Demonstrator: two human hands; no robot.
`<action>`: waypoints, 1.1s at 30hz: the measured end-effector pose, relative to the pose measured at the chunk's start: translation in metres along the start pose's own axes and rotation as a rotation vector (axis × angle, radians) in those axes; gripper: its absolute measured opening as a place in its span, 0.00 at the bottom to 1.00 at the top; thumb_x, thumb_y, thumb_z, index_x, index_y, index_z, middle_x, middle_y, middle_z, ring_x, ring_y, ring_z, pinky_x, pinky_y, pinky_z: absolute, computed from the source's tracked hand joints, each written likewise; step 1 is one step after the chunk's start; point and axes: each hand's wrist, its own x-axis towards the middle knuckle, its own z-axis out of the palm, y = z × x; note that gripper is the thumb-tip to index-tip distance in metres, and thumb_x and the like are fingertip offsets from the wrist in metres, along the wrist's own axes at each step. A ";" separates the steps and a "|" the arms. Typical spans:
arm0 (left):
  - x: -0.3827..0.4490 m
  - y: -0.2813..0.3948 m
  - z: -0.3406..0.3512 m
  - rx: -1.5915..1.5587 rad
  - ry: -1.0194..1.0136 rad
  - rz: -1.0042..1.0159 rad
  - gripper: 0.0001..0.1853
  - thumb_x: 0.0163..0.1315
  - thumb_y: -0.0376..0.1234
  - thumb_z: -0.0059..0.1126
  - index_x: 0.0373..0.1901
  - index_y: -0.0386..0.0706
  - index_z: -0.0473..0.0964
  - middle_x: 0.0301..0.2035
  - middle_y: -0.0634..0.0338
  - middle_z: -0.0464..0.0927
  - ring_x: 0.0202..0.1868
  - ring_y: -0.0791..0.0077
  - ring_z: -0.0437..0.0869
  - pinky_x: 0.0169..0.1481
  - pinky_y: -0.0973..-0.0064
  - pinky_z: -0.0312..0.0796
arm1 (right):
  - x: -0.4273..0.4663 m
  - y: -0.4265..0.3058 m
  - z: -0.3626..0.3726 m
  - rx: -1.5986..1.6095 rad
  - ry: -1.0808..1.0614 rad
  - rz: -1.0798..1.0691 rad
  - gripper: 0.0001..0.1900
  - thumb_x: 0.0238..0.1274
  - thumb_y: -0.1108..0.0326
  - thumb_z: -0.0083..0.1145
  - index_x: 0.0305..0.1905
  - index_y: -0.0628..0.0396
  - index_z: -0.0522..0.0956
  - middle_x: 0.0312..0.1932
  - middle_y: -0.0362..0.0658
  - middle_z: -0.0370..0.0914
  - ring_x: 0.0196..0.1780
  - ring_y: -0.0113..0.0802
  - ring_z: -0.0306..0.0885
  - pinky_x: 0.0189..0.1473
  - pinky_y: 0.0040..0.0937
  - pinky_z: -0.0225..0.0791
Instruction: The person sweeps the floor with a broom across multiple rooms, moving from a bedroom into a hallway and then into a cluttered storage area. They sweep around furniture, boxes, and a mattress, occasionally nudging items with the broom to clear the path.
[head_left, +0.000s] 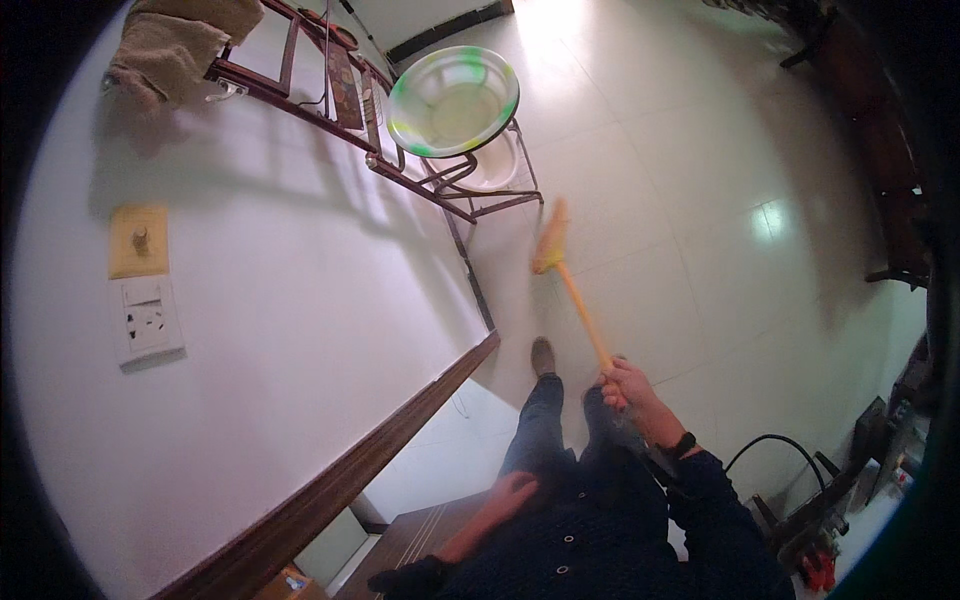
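Note:
My right hand (626, 386) is wrapped around the yellow-orange handle (583, 311) of a small broom. The broom head (551, 244), orange with a yellow collar, reaches out over the tiled floor (645, 225) ahead of my feet. It is blurred, and I cannot tell whether it touches the tiles. My left hand (510, 495) hangs loosely in front of my waist with nothing seen in it. Its fingers are somewhat blurred.
At the left wall stands a metal washstand (450, 191) bearing a green-and-white basin (457, 105), with a white basin (491, 165) below. A brown towel (176, 49) hangs on its rack. Dark wooden furniture (862, 135) lines the right. A brown door frame (337, 457) runs beside me.

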 end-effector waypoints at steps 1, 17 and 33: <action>0.000 -0.005 -0.003 -0.016 0.010 -0.008 0.19 0.70 0.42 0.60 0.53 0.35 0.80 0.45 0.53 0.85 0.48 0.69 0.85 0.56 0.71 0.75 | 0.012 -0.003 0.015 -0.032 -0.029 0.055 0.16 0.71 0.73 0.50 0.59 0.54 0.66 0.32 0.45 0.71 0.21 0.27 0.67 0.16 0.26 0.63; 0.005 0.013 -0.011 0.006 -0.019 -0.003 0.20 0.69 0.41 0.60 0.52 0.34 0.81 0.48 0.46 0.85 0.53 0.58 0.85 0.61 0.66 0.74 | 0.078 -0.131 -0.040 0.081 0.190 -0.051 0.04 0.70 0.70 0.50 0.42 0.58 0.69 0.27 0.40 0.72 0.19 0.22 0.66 0.16 0.20 0.67; 0.024 0.087 0.067 0.381 -0.233 0.102 0.17 0.70 0.39 0.61 0.51 0.33 0.80 0.38 0.53 0.85 0.36 0.71 0.85 0.44 0.73 0.76 | -0.141 0.040 -0.260 0.246 0.401 -0.261 0.16 0.62 0.78 0.55 0.55 0.60 0.77 0.24 0.47 0.76 0.16 0.33 0.70 0.15 0.34 0.64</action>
